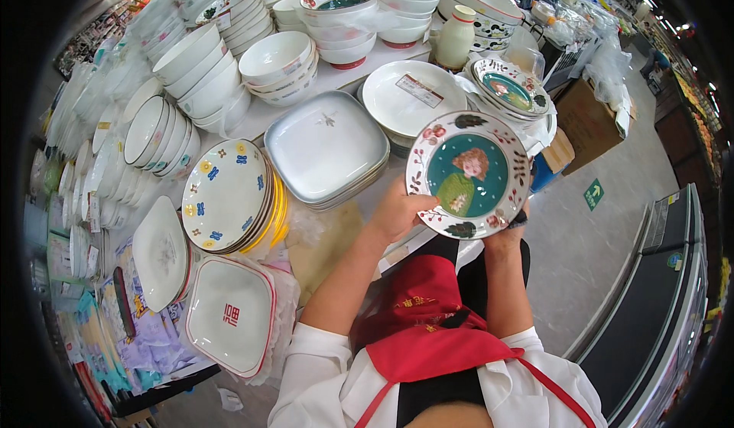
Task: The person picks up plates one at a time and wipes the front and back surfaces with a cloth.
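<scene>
A round plate [437, 172] with a teal centre, a painted figure in green and a white rim of leaves and berries is held up before me, tilted to face me. My left hand [399, 212] grips its lower left edge, thumb over the rim and fingers underneath. Behind the lower right edge is my right hand [511, 231]; it holds the plate there, its fingers mostly hidden. A stack topped by a similar teal plate [511, 90] lies just beyond, at the right. Next to it, round white plates [386, 95] carry a paper label.
Square grey-rimmed plates [325, 149], flower-patterned plates [222, 191] and red-edged square plates [229, 313] crowd the table. Stacked bowls [279, 65] stand behind, with a cream bottle [456, 38] among them. A cardboard box [592, 126] is beyond the table's right end.
</scene>
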`<state>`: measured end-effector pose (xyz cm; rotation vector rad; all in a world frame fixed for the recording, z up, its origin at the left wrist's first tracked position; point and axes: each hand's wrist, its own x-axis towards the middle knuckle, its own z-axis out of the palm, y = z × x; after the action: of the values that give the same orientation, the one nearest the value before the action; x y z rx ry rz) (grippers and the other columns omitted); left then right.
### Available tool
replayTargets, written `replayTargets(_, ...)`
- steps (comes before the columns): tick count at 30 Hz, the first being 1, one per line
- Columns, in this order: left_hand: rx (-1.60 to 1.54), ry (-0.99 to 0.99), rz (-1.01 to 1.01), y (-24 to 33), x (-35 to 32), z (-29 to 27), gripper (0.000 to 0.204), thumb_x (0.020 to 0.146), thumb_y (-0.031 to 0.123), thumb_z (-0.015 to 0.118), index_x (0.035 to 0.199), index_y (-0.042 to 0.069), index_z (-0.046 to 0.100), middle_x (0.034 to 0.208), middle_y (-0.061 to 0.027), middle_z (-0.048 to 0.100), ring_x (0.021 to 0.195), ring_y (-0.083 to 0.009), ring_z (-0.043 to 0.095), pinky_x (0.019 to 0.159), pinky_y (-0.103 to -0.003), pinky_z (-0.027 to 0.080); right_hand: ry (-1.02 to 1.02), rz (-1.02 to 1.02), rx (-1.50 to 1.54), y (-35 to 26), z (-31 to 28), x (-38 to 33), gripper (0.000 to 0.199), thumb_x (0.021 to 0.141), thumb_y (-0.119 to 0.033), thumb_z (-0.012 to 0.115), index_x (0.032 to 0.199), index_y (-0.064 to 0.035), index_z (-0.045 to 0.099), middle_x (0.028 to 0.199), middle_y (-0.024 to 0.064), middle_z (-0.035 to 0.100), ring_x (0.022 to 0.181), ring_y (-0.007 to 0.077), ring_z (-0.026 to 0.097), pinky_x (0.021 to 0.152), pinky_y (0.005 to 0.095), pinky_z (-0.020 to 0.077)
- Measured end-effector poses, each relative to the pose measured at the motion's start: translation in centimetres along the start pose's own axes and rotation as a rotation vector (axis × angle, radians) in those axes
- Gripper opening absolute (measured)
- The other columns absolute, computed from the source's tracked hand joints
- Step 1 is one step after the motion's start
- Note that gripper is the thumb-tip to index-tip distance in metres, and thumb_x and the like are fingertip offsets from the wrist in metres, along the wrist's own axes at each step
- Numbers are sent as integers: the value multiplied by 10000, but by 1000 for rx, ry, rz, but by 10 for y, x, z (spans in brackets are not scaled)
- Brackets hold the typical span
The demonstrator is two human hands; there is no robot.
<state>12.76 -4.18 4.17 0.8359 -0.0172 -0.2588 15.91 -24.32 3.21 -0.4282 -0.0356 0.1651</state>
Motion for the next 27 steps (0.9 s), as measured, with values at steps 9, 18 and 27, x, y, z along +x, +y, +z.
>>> replayTargets(9, 100, -107, -138, 17, -3, -11, 495, 736, -91, 597, 1220, -23, 518, 1069, -116, 643, 910, -177, 650, 781, -311, 543, -252, -46, -566, -45, 6, -10, 641, 863, -378, 596, 1324, 33, 424, 1246, 157, 566, 1078, 243, 590, 924, 363, 477)
replayTargets(18, 180, 125, 2, 12, 8, -1, 325, 887, 41, 588, 1198, -19, 517, 1039, -79, 638, 884, -146, 634, 767, -285, 533, 247, -407, -579, 3, 29, -34, 483, 768, -111, 551, 1225, 32, 486, 1069, 127, 607, 898, 214, 619, 790, 320, 499)
replayTargets(27, 131, 114, 66, 1, 7, 1, 379, 900, -17, 531, 1270, -16, 446, 1165, -93, 579, 1026, -155, 568, 888, -309, 467, 46, -710, -1118, 28, 34, -63, 573, 889, -184, 585, 1338, 87, 356, 1275, 139, 489, 1166, 196, 462, 1018, 313, 309)
